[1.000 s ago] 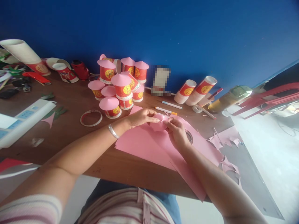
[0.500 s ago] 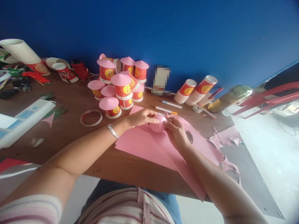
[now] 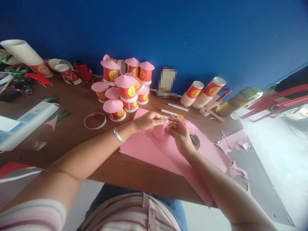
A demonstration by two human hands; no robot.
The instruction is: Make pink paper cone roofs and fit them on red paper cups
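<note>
A small pink paper cone (image 3: 160, 132) is held between my two hands above the pink paper sheets (image 3: 146, 152). My left hand (image 3: 150, 121), with a silver bangle on its wrist, pinches the cone's upper edge. From the right, my right hand (image 3: 179, 133) grips the same cone between thumb and fingers. The fingertips of both hands almost meet, and they cover part of the cone. Close to my right hand, a dark roll of tape (image 3: 195, 141) lies on the sheets. Two markers (image 3: 172, 113) rest just beyond my hands.
Red paper cups with pink cone roofs (image 3: 125, 88) stand grouped at the back left. Stacked cups (image 3: 209, 91) and a bottle (image 3: 240, 101) are at the back right. A tape ring (image 3: 95, 121), a power strip (image 3: 29, 123) and paper scraps (image 3: 237, 169) also lie on the table.
Both hands keep hold of the cone. It has tilted, and my right hand has shifted a little to the left, with its fingers covering more of the cone.
</note>
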